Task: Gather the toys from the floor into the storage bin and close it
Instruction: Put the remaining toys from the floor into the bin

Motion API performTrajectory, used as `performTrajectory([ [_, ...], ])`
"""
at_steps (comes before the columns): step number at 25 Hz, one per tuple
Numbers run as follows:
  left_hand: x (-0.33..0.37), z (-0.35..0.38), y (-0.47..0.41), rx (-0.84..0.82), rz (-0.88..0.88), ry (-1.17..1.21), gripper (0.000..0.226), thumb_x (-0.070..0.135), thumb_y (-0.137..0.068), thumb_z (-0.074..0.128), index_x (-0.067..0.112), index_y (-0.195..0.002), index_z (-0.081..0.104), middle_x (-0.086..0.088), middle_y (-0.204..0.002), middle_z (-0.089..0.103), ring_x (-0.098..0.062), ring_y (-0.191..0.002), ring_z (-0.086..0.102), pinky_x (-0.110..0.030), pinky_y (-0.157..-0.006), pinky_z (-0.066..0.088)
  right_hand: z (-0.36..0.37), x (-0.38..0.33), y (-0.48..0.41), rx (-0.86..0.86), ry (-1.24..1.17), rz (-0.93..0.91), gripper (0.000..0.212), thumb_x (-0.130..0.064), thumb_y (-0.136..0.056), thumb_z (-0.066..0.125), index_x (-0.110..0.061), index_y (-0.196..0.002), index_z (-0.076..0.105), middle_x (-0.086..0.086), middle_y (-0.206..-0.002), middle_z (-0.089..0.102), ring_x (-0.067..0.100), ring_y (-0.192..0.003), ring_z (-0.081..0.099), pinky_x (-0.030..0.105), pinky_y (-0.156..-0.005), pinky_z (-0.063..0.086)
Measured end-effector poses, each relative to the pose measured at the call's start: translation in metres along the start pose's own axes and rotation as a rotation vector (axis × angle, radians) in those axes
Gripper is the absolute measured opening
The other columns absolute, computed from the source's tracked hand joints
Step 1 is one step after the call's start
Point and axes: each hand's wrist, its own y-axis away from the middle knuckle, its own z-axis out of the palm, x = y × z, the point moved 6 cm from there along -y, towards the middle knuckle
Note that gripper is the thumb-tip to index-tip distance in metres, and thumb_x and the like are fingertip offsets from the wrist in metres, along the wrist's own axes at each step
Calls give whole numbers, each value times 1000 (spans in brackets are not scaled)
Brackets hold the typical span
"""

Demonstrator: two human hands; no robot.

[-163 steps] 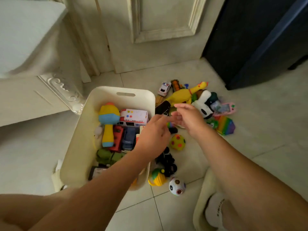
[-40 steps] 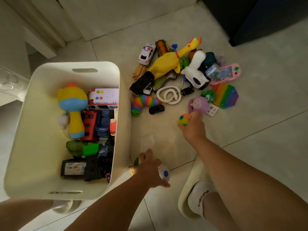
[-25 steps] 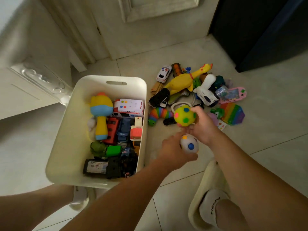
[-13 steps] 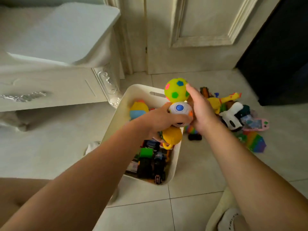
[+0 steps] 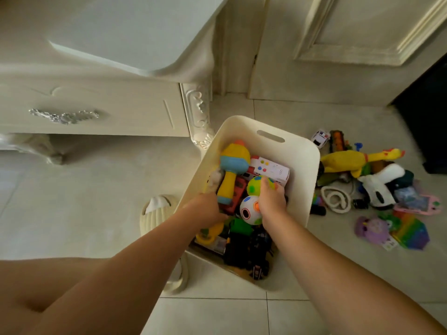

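Pale floor tiles run under a cream carved cabinet at the upper left of the frame and a panelled door at the top right. Nearest, both forearms reach up from the bottom edge into the storage bin at centre. The left hand is curled low among the toys, though what it grips is hidden; the right hand cups the spotted green ball with fingers wrapped over it, the white ball just beside its wrist. Both balls sit on a heap, so once let go they could roll off or bounce over the rim. Farther right, the rubber chicken, rainbow pad and others lie on the floor, and no lid shows.
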Motion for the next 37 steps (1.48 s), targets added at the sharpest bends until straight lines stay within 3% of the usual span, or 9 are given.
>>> performTrajectory([
  [5, -19, 21, -16, 9, -52, -69, 42, 34, -92, 56, 11, -126, 46, -15, -124, 50, -33, -112, 55, -41, -92, 48, 5, 4, -1, 75, 81, -147, 58, -40, -95, 50, -18, -146, 34, 16, -145, 36, 35, -131, 42, 47, -105, 41],
  [11, -18, 23, -21, 70, -36, -129, 30, 20, -97, 46, 13, -125, 44, -13, -125, 45, -31, -113, 52, -41, -97, 45, 5, -6, 4, -99, 277, -291, 70, -17, -94, 57, -24, -153, 20, 8, -154, 23, 25, -138, 35, 35, -109, 35],
  [15, 5, 11, -13, 150, -18, -90, 34, 18, -96, 43, 17, -131, 45, -12, -132, 42, -32, -121, 43, -42, -98, 42, 7, -2, 15, -253, 427, -311, 62, -23, -96, 54, -22, -151, 25, 11, -150, 34, 28, -132, 43, 37, -104, 41],
  [19, 59, -14, -1, 331, 47, 111, 40, 13, -95, 41, 17, -134, 47, -11, -139, 41, -30, -127, 40, -42, -102, 40, -31, -32, 26, -145, 286, -334, 46, -19, -99, 44, -22, -145, 39, 6, -146, 44, 25, -128, 48, 35, -101, 44],
  [25, 200, -27, 34, 690, 531, 331, 35, 2, -90, 44, 11, -120, 59, -9, -117, 59, -24, -109, 52, -25, -88, 36, -154, -65, 20, 205, -192, -561, 29, -8, -93, 46, -25, -113, 61, -2, -120, 60, 12, -107, 58, 27, -91, 47],
  [27, 240, -3, 32, 622, 651, 300, 34, 4, -90, 46, 13, -120, 60, -7, -118, 58, -23, -109, 52, -26, -88, 40, -203, -45, -9, 369, -176, -488, 30, -7, -93, 46, -19, -117, 61, 1, -121, 56, 13, -105, 55, 25, -89, 45],
  [30, 277, 54, 3, 347, 632, 218, 39, 8, -93, 46, 18, -131, 52, -7, -131, 49, -23, -117, 50, -32, -95, 43, -259, 12, -71, 494, 63, -325, 40, -9, -91, 53, -12, -131, 55, 14, -133, 50, 28, -118, 51, 35, -98, 42],
  [34, 296, 117, -43, 33, 476, 96, 49, 12, -94, 47, 22, -141, 40, -9, -143, 39, -25, -128, 44, -33, -106, 38, -280, 97, -126, 339, 305, -53, 69, -32, -89, 64, -29, -149, 31, 16, -151, 27, 35, -130, 41, 37, -105, 37],
  [37, 301, 144, -56, -65, 410, 94, 49, 14, -95, 48, 26, -142, 39, -8, -142, 39, -23, -124, 47, -29, -101, 38, -266, 124, -149, 247, 348, -59, 68, -30, -89, 65, -28, -149, 31, 19, -151, 22, 38, -129, 41, 37, -106, 39],
])
